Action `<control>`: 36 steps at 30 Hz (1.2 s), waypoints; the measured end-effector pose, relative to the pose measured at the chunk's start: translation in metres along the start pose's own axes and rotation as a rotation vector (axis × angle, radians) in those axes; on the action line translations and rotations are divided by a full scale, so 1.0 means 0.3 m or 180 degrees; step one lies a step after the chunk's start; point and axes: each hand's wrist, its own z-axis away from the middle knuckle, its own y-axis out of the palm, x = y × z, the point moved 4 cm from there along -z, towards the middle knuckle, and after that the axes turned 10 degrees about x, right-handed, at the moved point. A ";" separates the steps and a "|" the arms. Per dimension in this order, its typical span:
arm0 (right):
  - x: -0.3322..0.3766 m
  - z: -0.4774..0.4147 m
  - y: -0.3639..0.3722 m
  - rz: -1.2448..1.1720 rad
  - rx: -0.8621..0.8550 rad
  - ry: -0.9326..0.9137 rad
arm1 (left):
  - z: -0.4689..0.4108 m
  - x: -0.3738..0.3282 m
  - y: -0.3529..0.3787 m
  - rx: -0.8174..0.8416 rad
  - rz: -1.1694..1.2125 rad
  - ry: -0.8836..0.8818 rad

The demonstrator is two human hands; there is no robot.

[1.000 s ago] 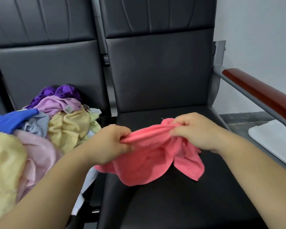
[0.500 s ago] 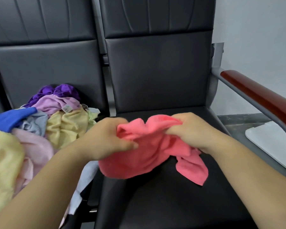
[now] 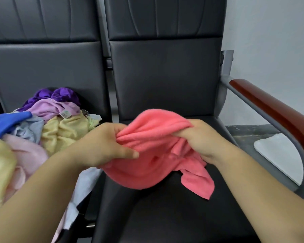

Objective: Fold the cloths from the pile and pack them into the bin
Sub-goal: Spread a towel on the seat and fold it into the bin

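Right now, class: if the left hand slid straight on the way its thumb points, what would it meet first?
Beyond the coral cloth it grips, the left hand would probably meet the right hand first; depth is unclear.

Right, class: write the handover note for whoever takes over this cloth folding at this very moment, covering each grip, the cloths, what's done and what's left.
Left grip: fingers curled round a bunched edge of the coral cloth.
Right grip: holds the opposite bunched edge; the cloth hangs crumpled between them over the right chair.
Pile: unfolded cloths heaped on the left chair.
Done: one cloth in hand; no fold in it yet, none packed in view.
Left: spread and fold this cloth, pack it, then work through the pile. No bin is plainly in view.
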 end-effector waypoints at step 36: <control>0.025 0.038 0.006 0.1169 0.0773 0.0247 | 0.011 -0.037 -0.018 -0.1014 0.1203 0.0618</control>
